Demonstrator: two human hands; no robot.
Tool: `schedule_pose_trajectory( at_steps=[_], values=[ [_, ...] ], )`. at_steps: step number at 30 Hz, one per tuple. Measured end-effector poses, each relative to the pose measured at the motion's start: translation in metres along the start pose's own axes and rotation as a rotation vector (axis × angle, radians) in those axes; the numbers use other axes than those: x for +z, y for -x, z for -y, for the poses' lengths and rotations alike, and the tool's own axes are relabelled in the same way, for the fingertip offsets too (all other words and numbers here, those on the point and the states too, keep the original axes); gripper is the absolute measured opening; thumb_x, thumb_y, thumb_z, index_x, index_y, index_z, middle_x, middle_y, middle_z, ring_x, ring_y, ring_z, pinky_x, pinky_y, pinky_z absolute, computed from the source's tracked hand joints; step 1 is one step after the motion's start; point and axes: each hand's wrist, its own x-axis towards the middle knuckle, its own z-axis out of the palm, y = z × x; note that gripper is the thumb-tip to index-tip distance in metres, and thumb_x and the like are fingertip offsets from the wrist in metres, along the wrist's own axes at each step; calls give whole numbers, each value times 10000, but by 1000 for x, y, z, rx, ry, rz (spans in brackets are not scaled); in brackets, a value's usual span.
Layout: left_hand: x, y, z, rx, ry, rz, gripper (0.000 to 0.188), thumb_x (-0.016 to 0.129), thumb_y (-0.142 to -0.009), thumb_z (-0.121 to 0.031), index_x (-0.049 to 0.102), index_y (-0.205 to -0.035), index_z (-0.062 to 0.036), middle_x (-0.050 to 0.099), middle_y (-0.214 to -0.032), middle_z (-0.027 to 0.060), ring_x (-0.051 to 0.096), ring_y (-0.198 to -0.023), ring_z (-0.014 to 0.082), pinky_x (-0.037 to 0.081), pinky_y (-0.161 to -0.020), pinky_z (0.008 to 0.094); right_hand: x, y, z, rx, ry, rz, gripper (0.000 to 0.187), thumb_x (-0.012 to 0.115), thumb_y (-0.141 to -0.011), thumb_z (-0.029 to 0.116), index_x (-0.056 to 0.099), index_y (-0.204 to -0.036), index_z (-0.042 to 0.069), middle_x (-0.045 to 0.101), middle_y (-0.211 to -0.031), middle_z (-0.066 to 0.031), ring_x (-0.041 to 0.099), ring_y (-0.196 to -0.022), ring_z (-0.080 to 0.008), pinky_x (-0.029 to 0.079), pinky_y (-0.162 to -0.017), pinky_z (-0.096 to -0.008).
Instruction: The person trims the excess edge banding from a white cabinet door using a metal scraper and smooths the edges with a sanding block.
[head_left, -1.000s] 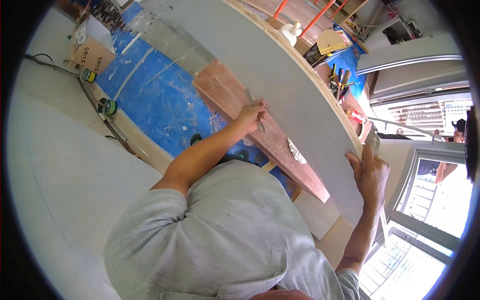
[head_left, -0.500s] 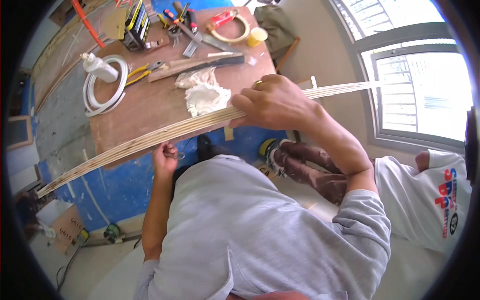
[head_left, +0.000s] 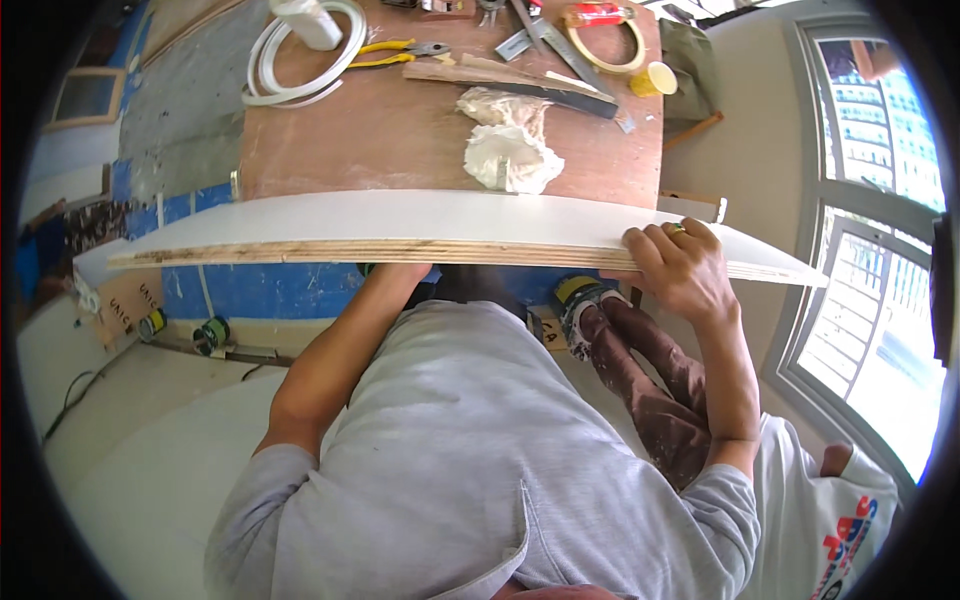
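Note:
A long plywood board (head_left: 430, 217) with a white face and a bare layered edge lies across in front of me, at the near side of the workbench (head_left: 350, 150). My right hand (head_left: 682, 262) is closed on its near edge toward the right end, fingers over the white face and the thumb side below. My left hand (head_left: 412, 271) reaches under the board left of the middle; the board hides its fingers. Just beyond the board, a crumpled white rag (head_left: 510, 160) rests on the bench.
On the bench are yellow-handled pliers (head_left: 385, 55), a coil of white edging (head_left: 262, 75), a white bottle (head_left: 310, 22), wood strips (head_left: 500, 80), a metal square (head_left: 520, 40), a tape roll (head_left: 635, 50) and a yellow cup (head_left: 653, 80). Another person (head_left: 650, 385) is close on my right.
The board has turned from edge-up and slanting to nearly level, its white face now showing. My left hand, seen below the board before, has gone under it. My view has shifted.

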Motion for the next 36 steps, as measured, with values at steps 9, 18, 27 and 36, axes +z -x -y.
schedule_pose_trajectory(
  at_steps=[9,18,27,36],
  values=[
    [-22,69,-63,-189,-41,-444,137,610,-1002,-206,630,-974,-73,700,-789,88,573,-526,166,425,-443,304,-1,-12,-14,101,-73,-26,372,825,-787,389,614,-867,93,615,-737,-39,638,-661,-249,490,-659,-383],
    [-211,106,-229,580,92,-664,166,600,-1016,-173,646,-1170,-135,717,-965,56,597,-606,154,448,-453,269,8,-115,98,197,-212,-54,510,765,-897,294,577,-1307,57,683,-1109,-157,679,-965,-358,531,-841,-475],
    [-355,61,-434,473,-300,-383,519,635,-1019,-327,508,-1472,-107,538,-1507,88,437,-1420,292,365,-1144,556,6,-226,187,366,-229,101,462,782,-850,365,605,-1183,99,694,-932,-143,688,-892,-373,527,-742,-496],
    [-309,19,-413,302,-419,-262,621,573,-1060,-336,358,-1559,-34,429,-1595,155,434,-1456,312,455,-1082,490,4,-205,184,379,-242,8,372,786,-834,368,573,-950,86,681,-860,-110,699,-881,-365,528,-746,-508]
  ],
)
